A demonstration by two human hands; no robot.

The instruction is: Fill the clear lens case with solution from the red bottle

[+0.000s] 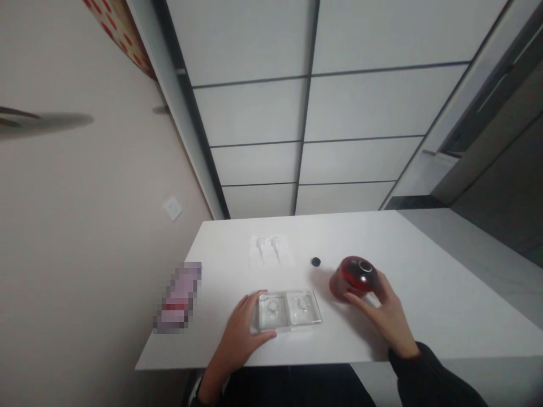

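A clear plastic case [292, 310] with two round wells lies near the front of the white table [424, 305]. My left hand [244, 333] rests against its left end, thumb along the front edge. My right hand [388, 314] cups a round, dark red bottle [353, 277] whose top is uncovered. A small black cap [315, 261] lies on the table just left of the bottle. A white sheet [270, 250] with two pale shapes on it lies behind the case.
A blurred pink and red object [178, 297] sits at the table's left edge. A beige wall with a socket [172, 208] is on the left. White panelled wall stands behind the table. Grey cabinets are at right.
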